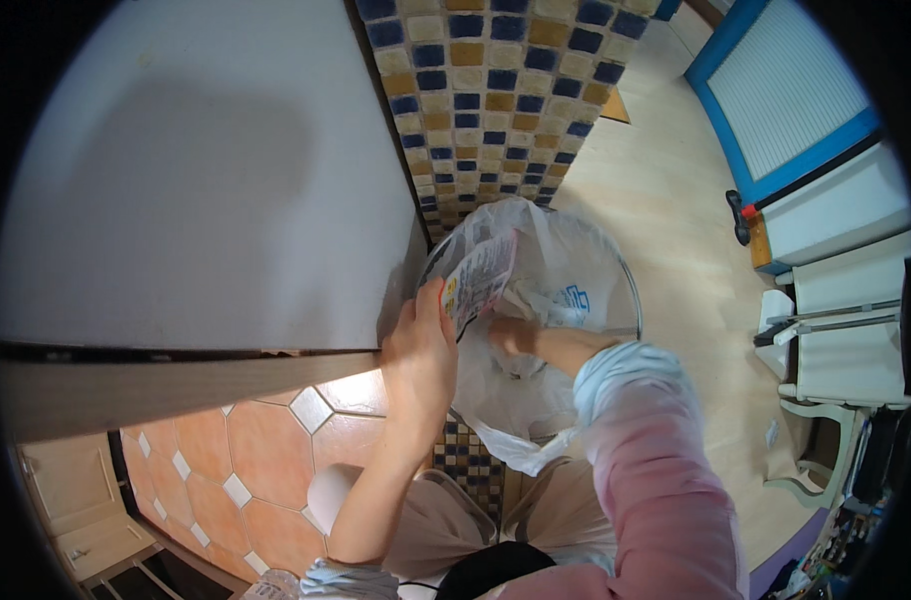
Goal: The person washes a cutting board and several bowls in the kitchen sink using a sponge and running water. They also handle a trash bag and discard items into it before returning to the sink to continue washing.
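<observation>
In front of my knees stands a round wire-mesh waste bin point(638, 296), lined with a translucent white plastic bag point(493, 439) whose edge folds over the rim. At the bin's left side, my left hand point(423, 337) grips the near edge of a flat printed packet point(479, 279), which bears writing and slants over the opening. My right hand point(512, 336) reaches down inside the bag with curled fingers, at some crumpled pale wrapping point(527, 300). Whether it grips anything is hidden. Blue print point(578, 298) shows on pale plastic to its right.
A large pale panel point(200, 187) flanks the bin on the left, above a wooden edge point(200, 386). Behind rises a mosaic-tiled pillar point(500, 97). At right are a blue-framed door point(789, 97), a broom-like brush point(778, 334) and a pale stool point(808, 457). Clear plastic point(273, 585) shows lower left.
</observation>
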`<action>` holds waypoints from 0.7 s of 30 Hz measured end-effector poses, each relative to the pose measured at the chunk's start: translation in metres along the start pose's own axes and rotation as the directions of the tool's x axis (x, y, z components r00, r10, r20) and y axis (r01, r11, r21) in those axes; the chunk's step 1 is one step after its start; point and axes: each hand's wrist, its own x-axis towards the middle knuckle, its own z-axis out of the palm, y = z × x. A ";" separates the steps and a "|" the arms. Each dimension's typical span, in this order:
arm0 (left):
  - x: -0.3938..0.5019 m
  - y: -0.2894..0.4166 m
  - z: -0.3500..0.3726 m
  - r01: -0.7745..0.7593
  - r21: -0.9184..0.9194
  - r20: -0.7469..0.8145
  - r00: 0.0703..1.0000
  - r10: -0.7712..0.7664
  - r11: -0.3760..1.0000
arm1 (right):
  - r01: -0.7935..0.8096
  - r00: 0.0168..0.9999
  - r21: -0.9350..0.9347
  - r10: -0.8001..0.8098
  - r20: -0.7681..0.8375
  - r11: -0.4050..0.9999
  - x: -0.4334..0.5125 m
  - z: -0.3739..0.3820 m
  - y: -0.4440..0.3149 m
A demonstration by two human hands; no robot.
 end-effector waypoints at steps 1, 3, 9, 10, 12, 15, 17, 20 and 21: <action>-0.001 -0.002 0.000 0.001 -0.003 -0.011 1.000 -0.001 1.000 | -0.043 0.997 -0.028 0.044 0.058 0.999 0.006 -0.001 -0.010; -0.003 -0.010 0.000 0.014 0.002 -0.034 0.999 -0.014 1.000 | -0.070 0.997 -0.052 0.068 -0.047 0.996 -0.003 -0.011 -0.033; 0.002 -0.003 -0.002 0.064 -0.040 -0.027 0.998 -0.065 0.997 | -0.152 0.964 -0.169 0.108 -0.244 0.974 -0.022 0.002 -0.055; 0.002 -0.002 -0.002 0.081 -0.045 -0.025 0.996 -0.082 0.996 | -0.143 0.973 -0.237 0.092 -0.213 0.961 -0.022 0.000 -0.057; 0.003 -0.002 -0.001 0.112 -0.052 -0.003 0.994 -0.112 0.992 | -0.156 0.965 -0.267 0.089 -0.247 0.951 -0.019 0.006 -0.055; 0.004 0.000 -0.002 0.141 -0.067 0.022 0.990 -0.140 0.988 | -0.222 0.903 -0.322 0.070 -0.424 0.920 -0.009 0.027 -0.049; 0.005 0.004 -0.001 0.132 -0.074 0.027 0.991 -0.131 0.988 | -0.215 0.918 -0.399 0.045 -0.394 0.892 -0.003 0.040 -0.046; 0.005 0.000 0.001 0.098 -0.057 0.011 0.995 -0.098 0.994 | -0.121 0.977 -0.529 0.007 -0.212 0.840 -0.001 0.026 -0.052; 0.004 -0.003 0.003 0.077 -0.050 0.011 0.997 -0.077 0.996 | -0.149 0.966 -0.548 0.003 -0.257 0.823 -0.003 0.027 -0.054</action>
